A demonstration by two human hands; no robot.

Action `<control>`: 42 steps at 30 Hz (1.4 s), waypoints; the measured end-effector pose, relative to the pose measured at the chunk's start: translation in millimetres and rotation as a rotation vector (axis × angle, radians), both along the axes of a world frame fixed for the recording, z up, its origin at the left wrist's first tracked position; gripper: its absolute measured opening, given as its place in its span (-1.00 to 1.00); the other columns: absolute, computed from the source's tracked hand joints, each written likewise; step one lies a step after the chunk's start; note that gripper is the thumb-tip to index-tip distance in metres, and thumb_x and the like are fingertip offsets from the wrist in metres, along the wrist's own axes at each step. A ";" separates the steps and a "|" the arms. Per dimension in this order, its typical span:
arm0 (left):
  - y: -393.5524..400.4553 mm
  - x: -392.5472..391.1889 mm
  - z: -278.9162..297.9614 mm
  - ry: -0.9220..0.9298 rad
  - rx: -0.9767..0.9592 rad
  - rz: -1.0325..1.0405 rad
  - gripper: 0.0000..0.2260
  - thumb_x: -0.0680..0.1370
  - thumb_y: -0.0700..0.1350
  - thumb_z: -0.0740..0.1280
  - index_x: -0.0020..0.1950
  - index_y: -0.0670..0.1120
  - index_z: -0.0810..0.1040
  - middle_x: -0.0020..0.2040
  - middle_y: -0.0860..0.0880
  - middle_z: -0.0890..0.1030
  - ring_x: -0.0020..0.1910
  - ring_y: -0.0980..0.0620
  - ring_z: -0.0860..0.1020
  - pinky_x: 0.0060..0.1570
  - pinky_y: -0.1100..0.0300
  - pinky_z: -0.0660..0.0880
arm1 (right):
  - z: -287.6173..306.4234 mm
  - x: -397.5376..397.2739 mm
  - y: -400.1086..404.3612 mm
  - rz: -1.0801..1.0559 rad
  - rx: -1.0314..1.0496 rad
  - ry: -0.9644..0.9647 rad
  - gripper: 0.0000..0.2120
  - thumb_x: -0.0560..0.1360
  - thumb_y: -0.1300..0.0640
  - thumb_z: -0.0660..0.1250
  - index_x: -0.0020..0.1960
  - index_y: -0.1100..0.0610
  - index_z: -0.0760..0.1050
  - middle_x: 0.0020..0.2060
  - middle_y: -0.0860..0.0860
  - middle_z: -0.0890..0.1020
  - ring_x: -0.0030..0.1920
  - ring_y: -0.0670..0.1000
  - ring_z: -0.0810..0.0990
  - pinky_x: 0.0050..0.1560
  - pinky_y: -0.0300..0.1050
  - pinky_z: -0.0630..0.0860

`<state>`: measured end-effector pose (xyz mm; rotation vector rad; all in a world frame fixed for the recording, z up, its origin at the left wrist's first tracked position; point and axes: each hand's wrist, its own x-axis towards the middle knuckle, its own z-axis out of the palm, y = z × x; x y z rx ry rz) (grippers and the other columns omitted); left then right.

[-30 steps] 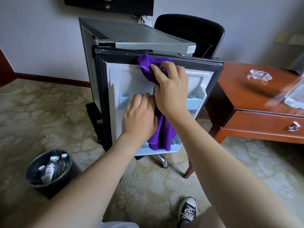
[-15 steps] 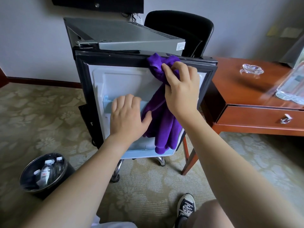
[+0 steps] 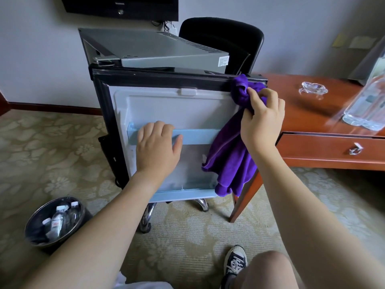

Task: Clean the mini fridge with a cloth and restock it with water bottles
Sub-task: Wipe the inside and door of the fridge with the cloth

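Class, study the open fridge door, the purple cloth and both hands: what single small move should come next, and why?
Probably draw the right hand down the door's right edge. It grips the purple cloth bunched at the top right corner of the fridge door, while the left hand steadies the door by its shelf rail; the side below looks unwiped.

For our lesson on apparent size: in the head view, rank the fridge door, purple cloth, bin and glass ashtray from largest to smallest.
1. Fridge door
2. Purple cloth
3. Bin, close to the cloth in apparent size, so unsure
4. Glass ashtray, though it sits farther away
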<state>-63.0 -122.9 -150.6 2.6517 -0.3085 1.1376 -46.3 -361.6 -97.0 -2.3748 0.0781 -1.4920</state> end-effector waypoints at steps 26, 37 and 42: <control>-3.8 1.1 -2.9 -0.025 -0.010 0.023 -0.72 0.57 0.02 0.24 0.03 -0.16 0.59 -0.05 -0.12 0.59 -0.01 -0.22 0.50 0.16 0.01 0.28 | -46.3 -15.4 -8.4 0.139 0.445 0.342 -0.52 0.51 0.24 0.19 0.41 0.03 0.44 0.22 0.01 0.46 0.10 0.00 0.48 -0.01 -0.22 0.32; -2.0 -0.2 -4.2 -0.033 -0.020 0.008 -0.72 0.58 0.02 0.24 0.05 -0.17 0.59 -0.04 -0.13 0.60 0.02 -0.22 0.50 0.16 0.00 0.28 | -73.8 -23.9 -4.3 0.159 0.495 0.415 -0.66 0.49 0.22 0.16 0.23 0.13 0.50 0.13 -0.02 0.46 0.00 0.00 0.51 -0.02 -0.11 0.42; -3.6 2.1 -6.3 -0.058 -0.036 0.012 -0.74 0.56 0.02 0.27 0.03 -0.16 0.59 -0.05 -0.14 0.59 0.01 -0.22 0.48 0.15 0.00 0.28 | -88.9 -28.3 -1.9 0.167 0.513 0.469 -0.78 0.48 0.24 0.16 0.07 0.10 0.50 0.07 -0.05 0.46 -0.02 0.03 0.50 -0.01 -0.04 0.46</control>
